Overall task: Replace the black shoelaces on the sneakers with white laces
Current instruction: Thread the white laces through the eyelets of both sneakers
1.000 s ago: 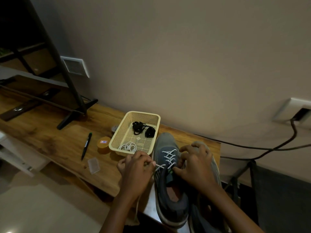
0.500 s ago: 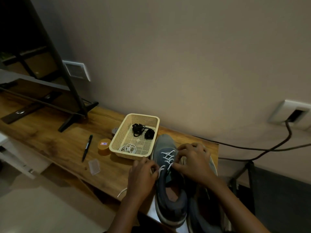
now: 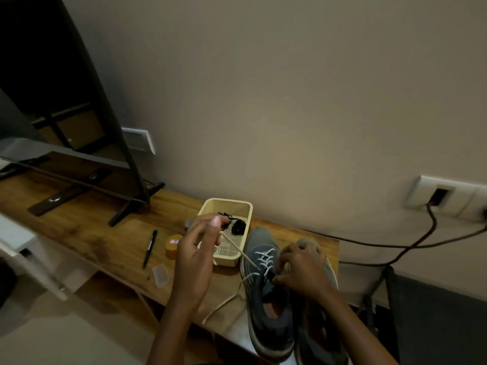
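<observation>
- The left hand had lifted away from the sneaker to in front of the basket, its thumb and fingers pinching the white lace and drawing it taut.
- The right hand, fingers curled, gripped the sneaker at its eyelets.
- The black laces lay in the basket.

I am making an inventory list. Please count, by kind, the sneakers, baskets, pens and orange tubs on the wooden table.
Sneakers: 2
Basket: 1
Pen: 1
Orange tub: 1
Total: 5
</observation>
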Demonstrator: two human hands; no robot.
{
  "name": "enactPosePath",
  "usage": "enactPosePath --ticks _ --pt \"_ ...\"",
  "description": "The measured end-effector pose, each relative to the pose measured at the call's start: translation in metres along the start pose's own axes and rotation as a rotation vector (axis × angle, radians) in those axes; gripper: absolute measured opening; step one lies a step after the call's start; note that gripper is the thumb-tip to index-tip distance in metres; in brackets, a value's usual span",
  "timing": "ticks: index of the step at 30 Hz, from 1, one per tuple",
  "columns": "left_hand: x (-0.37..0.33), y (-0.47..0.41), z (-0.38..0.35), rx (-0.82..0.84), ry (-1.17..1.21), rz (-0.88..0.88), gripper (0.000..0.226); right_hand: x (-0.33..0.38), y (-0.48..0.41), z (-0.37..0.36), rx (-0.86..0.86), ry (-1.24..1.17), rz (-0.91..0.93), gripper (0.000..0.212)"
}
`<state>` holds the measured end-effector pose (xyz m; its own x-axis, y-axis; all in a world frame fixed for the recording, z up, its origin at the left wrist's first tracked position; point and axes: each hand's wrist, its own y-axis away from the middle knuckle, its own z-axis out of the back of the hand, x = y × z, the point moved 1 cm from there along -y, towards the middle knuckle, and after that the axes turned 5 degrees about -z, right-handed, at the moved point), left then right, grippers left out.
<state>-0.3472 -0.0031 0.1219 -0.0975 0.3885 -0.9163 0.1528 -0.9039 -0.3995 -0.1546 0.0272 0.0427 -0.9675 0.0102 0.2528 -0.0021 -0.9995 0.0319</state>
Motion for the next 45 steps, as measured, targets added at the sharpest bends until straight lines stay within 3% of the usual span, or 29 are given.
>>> enactPosePath --ticks 4,9,13,17,21,27,30,38,45 --pt "-0.021 0.004 -0.004 -0.089 0.204 0.034 0.030 0.003 0.001 -0.002 -0.010 0.006 -0.032 0.015" --pt "-0.019 0.008 -0.014 -0.046 0.334 0.096 0.020 0.007 0.002 -0.011 -0.027 -0.129 -0.038 0.005" --pt "0.010 0.011 -0.019 0.002 0.059 0.086 0.006 0.007 0.001 -0.017 -0.007 -0.195 -0.086 0.014" --pt "0.063 0.024 -0.037 0.125 -0.217 0.183 0.025 -0.001 -0.010 -0.017 0.123 -0.256 -0.140 0.034" --pt "0.097 0.037 -0.057 0.162 -0.558 0.118 0.008 -0.009 -0.020 -0.014 0.223 -0.368 -0.193 0.036" --pt "0.111 0.044 -0.081 0.214 -0.640 -0.050 0.006 -0.018 -0.023 -0.014 0.323 -0.622 -0.275 0.032" --pt "0.113 0.042 -0.080 0.216 -0.679 -0.074 0.005 -0.019 -0.024 -0.012 0.342 -0.649 -0.273 0.033" --pt "0.124 0.040 -0.082 0.265 -0.838 -0.203 0.033 -0.021 -0.025 -0.012 0.374 -0.718 -0.295 0.033" --pt "0.130 0.040 -0.080 0.298 -0.875 -0.286 0.028 -0.021 -0.025 -0.014 0.364 -0.715 -0.293 0.033"
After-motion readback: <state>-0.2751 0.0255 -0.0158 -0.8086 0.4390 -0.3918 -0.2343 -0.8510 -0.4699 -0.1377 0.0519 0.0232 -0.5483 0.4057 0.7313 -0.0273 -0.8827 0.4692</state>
